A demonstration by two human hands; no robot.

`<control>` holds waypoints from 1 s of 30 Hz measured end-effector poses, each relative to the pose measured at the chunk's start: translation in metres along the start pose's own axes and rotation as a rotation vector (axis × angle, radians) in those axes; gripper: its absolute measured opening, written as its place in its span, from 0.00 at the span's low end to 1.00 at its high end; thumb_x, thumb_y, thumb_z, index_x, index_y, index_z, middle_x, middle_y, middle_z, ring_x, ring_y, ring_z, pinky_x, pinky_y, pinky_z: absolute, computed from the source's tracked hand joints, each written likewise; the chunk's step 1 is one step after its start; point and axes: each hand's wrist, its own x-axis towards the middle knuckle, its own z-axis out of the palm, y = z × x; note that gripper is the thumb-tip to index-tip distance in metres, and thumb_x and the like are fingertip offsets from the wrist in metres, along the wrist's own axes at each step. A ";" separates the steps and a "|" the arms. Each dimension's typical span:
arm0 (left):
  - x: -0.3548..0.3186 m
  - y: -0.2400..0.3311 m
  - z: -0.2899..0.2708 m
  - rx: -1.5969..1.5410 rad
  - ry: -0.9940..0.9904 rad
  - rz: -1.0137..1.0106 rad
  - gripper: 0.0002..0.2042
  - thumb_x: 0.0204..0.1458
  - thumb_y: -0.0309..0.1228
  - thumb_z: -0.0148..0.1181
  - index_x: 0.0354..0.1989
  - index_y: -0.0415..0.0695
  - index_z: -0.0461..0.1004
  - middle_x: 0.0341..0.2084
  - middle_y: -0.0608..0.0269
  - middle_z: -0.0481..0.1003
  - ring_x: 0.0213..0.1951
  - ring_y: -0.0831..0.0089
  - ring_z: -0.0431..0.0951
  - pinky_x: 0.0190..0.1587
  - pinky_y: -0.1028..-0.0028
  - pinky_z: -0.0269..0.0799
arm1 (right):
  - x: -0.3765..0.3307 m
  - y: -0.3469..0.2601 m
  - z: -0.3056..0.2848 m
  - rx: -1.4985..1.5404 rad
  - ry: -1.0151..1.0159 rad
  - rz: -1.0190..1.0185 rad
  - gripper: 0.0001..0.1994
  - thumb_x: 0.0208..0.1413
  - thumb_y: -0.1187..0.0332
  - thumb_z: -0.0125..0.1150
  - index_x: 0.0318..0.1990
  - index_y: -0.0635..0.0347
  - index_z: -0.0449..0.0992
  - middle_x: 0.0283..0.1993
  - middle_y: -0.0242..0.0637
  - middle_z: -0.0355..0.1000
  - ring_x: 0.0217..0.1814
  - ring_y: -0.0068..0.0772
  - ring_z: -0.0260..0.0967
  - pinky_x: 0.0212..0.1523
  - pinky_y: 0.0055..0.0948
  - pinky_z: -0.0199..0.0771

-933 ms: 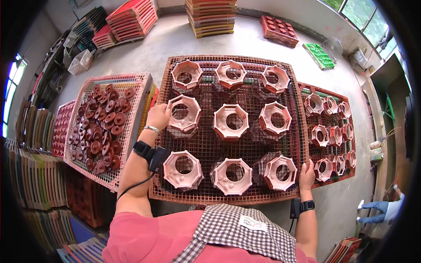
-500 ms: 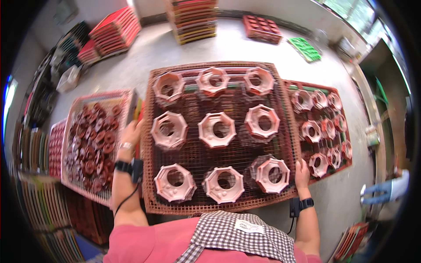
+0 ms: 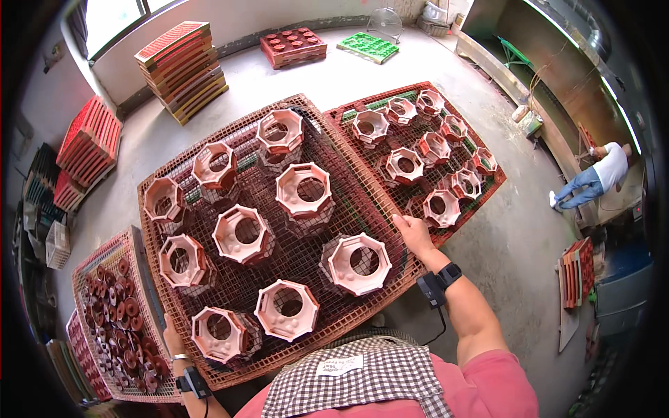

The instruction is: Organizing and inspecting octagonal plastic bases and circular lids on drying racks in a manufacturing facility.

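A large square brown mesh tray (image 3: 371, 182) stretches out before me, slanted in view. On it stand rows of several octagonal open-centred pieces (image 3: 238, 253), pale pink on top with red-brown sides. My left hand (image 3: 173, 339) is closed on the tray's near-left edge, its fingers partly hidden. At the right edge, my right hand (image 3: 413, 235) grips the rim, thumb on top and fingers underneath out of sight. Beyond that hand, a second red-brown tray (image 3: 496, 182) carries more such octagonal pieces.
A mesh crate (image 3: 78, 273) of small red-brown round parts sits at the left. Stacked trays (image 3: 182, 73), a red tray (image 3: 293, 47) and a green tray (image 3: 368, 47) stand along the far wall. Another person (image 3: 601, 174) is at the right, near a long bench.
The view has swung to the right, and the large tray now looks turned and lies further left. Both hands have kept hold of its edges. The other person shows more fully.
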 end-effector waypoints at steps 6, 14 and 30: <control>-0.016 0.028 0.004 0.039 0.059 0.149 0.25 0.59 0.50 0.41 0.19 0.42 0.70 0.14 0.72 0.67 0.16 0.81 0.64 0.20 0.77 0.58 | -0.001 0.007 -0.027 0.063 -0.042 0.035 0.20 0.57 0.55 0.51 0.31 0.69 0.73 0.20 0.34 0.67 0.23 0.22 0.61 0.26 0.29 0.62; 0.022 -0.007 0.025 -0.309 -0.076 0.292 0.21 0.60 0.44 0.41 0.27 0.40 0.72 0.19 0.73 0.71 0.21 0.82 0.70 0.24 0.79 0.64 | -0.013 0.028 -0.011 0.333 0.001 -0.073 0.20 0.60 0.56 0.49 0.37 0.69 0.75 0.28 0.27 0.71 0.29 0.15 0.62 0.31 0.21 0.64; 0.075 -0.038 0.054 -0.375 -0.260 0.298 0.19 0.58 0.43 0.46 0.35 0.38 0.74 0.24 0.67 0.74 0.25 0.80 0.72 0.29 0.79 0.69 | -0.047 0.025 -0.026 0.263 0.047 -0.005 0.19 0.60 0.57 0.48 0.33 0.68 0.75 0.26 0.26 0.70 0.27 0.14 0.61 0.29 0.19 0.62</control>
